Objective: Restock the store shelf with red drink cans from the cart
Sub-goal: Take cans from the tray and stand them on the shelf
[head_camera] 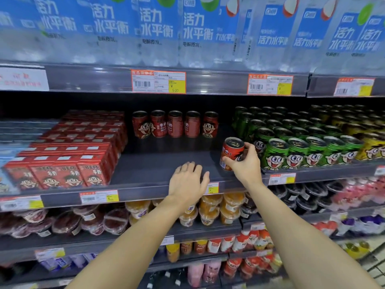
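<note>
Can (232,153), red, cartoon face on the wrap, held tilted by the right hand (243,161), whose fingers and thumb curl round its lower half; it sits at the right end of the open gap on the shelf (158,163), and whether its base touches the deck cannot be told. Just right of it stand the green cans (295,151), packed in rows to the front edge, with yellow cans (373,151) beyond them.

Row of five red cans (175,124), upright, side by side at the back of the gap, well behind the held can. The deck between that row and the front lip shows bare.

Left hand (188,182), fingers spread and relaxed, resting on the front lip of the shelf, holding nothing. A price tag (213,187) is partly hidden under it.

Red cartons (70,155), stacked, fill the section left of the gap. Water bottles (158,28) with blue labels stand on the tier above; fruit cups (216,207) sit on the tier below.

Handling note, as judgement: the step in hand looks like seating this can in the rightmost column. It would go well if the can is brought upright before release, slid back to sit in line with the rear row, kept clear of the nearest green can, and turned so the face looks outward. A tilted release risks a topple into the neighbours.
</note>
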`<action>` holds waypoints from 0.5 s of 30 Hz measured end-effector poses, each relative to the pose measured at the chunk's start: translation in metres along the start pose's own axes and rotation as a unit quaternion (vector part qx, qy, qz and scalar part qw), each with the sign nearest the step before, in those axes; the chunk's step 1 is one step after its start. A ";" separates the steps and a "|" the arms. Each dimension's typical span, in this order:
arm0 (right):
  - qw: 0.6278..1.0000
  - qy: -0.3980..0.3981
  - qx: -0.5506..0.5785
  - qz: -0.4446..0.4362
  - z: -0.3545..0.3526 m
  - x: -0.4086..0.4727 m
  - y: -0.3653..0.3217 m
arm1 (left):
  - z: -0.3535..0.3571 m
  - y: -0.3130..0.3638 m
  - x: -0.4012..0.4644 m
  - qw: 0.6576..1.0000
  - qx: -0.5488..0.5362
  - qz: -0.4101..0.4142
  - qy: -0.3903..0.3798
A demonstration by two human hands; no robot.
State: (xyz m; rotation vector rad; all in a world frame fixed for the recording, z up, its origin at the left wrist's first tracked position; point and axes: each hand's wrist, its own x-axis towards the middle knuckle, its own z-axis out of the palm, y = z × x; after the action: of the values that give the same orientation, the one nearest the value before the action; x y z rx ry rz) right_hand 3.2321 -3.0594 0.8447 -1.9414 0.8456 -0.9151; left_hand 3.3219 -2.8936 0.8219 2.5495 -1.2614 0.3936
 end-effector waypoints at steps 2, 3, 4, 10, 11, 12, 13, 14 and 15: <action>1.000 -0.008 -0.001 -0.002 0.005 0.000 -0.006 | -0.002 0.002 -0.001 1.000 -0.007 -0.008 -0.009; 1.000 -0.015 -0.005 -0.007 0.011 -0.001 -0.010 | -0.002 0.002 -0.001 1.000 -0.010 -0.010 -0.005; 1.000 -0.024 -0.007 -0.014 0.018 -0.002 -0.015 | -0.002 0.002 -0.002 1.000 -0.017 -0.016 -0.002; 0.996 -0.081 -0.004 -0.043 0.068 0.002 -0.043 | 0.000 0.001 -0.008 0.998 -0.051 -0.012 0.028; 0.994 -0.094 -0.010 -0.047 0.075 0.006 -0.049 | 0.002 0.000 -0.007 0.998 -0.049 -0.001 0.043; 0.993 -0.108 -0.013 -0.051 0.081 0.010 -0.053 | 0.002 0.000 -0.006 0.997 -0.049 0.005 0.060; 0.991 -0.122 -0.015 -0.050 0.089 0.014 -0.057 | 0.003 -0.001 -0.007 0.996 -0.043 0.014 0.073; 0.990 -0.132 -0.014 -0.051 0.096 0.016 -0.061 | 0.003 0.001 -0.008 0.996 -0.044 0.020 0.077; 0.989 -0.140 -0.011 -0.048 0.104 0.017 -0.065 | 0.004 0.001 -0.007 0.996 -0.036 0.032 0.078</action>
State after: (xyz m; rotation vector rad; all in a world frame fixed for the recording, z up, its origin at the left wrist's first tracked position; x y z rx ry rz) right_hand 3.3411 -3.0050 0.8633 -2.0847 0.6051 -0.6672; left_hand 3.3176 -2.8906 0.8153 2.3727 -1.2792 0.5390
